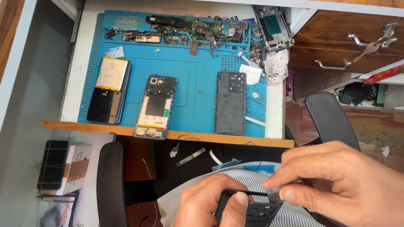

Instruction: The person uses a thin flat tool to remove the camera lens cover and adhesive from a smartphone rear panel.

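Low in the view, over my lap, my left hand [210,201] grips a black phone frame piece [256,212] by its upper edge. My right hand [341,180] pinches a thin silvery strip [273,191] against the top edge of that piece. On the blue repair mat [198,71] lie an opened phone with its battery showing [155,107], a dark back cover with camera holes [230,103], and a phone with a loose battery on top [109,90].
Circuit boards, small parts and screws [189,29] crowd the mat's far edge, with another phone frame [272,26] at the upper right. A wooden drawer with keys [372,44] is on the right. Chair armrests [111,180] flank me. A box and a dark phone [52,164] sit at the left.
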